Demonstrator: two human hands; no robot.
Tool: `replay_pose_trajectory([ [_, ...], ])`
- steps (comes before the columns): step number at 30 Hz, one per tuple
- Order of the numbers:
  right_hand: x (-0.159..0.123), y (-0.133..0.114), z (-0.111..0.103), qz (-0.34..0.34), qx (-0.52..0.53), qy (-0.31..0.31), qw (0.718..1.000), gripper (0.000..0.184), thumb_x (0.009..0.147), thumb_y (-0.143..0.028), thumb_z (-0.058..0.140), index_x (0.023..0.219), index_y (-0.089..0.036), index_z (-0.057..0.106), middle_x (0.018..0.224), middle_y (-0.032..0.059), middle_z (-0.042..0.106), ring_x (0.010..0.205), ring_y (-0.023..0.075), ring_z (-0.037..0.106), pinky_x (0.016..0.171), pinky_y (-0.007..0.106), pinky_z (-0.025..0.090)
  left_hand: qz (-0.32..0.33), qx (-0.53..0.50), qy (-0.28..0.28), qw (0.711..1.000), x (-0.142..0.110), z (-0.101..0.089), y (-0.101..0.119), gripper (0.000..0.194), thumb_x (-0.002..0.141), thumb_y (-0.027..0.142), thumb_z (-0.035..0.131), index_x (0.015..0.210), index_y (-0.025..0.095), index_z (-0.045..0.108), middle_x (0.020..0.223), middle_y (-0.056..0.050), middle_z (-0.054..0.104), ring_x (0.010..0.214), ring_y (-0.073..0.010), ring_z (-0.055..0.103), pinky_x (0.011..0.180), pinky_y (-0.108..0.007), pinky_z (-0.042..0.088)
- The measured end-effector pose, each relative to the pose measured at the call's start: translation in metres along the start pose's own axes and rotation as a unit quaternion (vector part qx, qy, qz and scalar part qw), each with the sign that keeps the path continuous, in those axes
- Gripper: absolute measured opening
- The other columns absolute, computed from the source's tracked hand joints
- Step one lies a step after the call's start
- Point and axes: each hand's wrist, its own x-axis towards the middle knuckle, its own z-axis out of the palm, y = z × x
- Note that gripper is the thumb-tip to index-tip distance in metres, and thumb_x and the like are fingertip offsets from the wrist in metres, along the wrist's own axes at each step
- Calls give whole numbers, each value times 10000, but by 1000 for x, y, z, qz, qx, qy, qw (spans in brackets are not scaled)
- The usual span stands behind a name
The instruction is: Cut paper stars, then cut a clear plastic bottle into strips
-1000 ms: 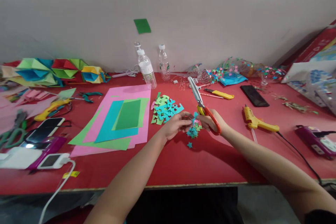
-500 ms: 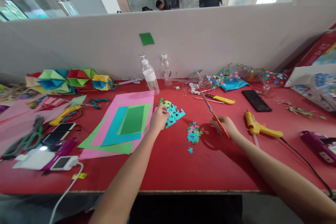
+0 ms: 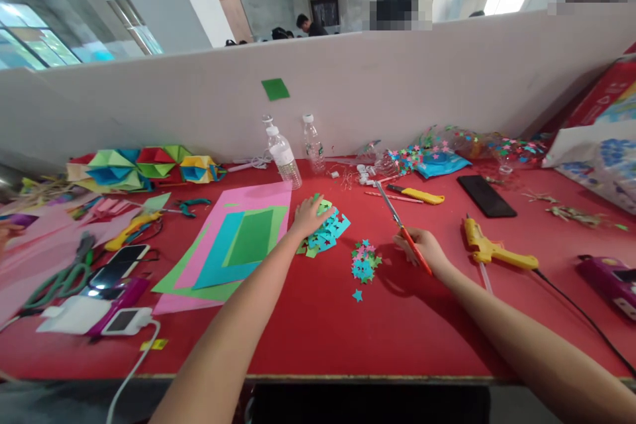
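Over the last 1 second the left hand (image 3: 311, 217) has gone from the heap of paper stars (image 3: 365, 262) to the heap of star-holed scraps (image 3: 330, 233), and the right hand (image 3: 422, 252) has drawn off to the right, taking the orange-handled scissors (image 3: 403, 230) along. From where I stand, the left fingers are loosely spread on the scraps, clasping nothing I can make out, though their undersides are hidden; the right fingers are curled round the scissors, whose blades slant away over the red tabletop (image 3: 308, 338). The stars, blue, pink and green, lie between the 2 hands, touching neither, with 1 loose blue star (image 3: 357, 295) on the near side. As I'd judge it, cutting these is done: freed stars in 1 heap, holed paper in another. What is left is harder to say; the coloured paper sheets (image 3: 253, 238) stacked to the left show no star holes where I can see, so they look unused.
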Motion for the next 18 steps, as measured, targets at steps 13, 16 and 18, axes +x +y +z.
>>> replay_pose_trajectory([
  [13,-5,-6,10,-50,-136,58,988,396,719,-565,512,566,-217,403,512,-38,393,513,119,383,493,241,257,151,51,-53,986,-51,7,0,717,913,557,430,1487,134,356,1603,-157,278,1505,-285,227,1232,-475,181],
  [16,-8,-7,16,-64,-179,80,978,344,732,-499,505,564,-216,405,508,-29,411,519,123,368,502,250,236,176,29,-72,981,-75,-2,-10,700,914,555,435,1487,160,360,1605,-140,279,1507,-275,223,1232,-469,183],
  [18,-9,-7,19,-70,-207,88,972,297,718,-455,538,576,-212,442,515,-15,468,522,130,384,507,257,231,189,22,-80,979,-95,-7,-15,689,914,553,440,1490,184,356,1609,-126,275,1509,-269,217,1230,-469,186],
])
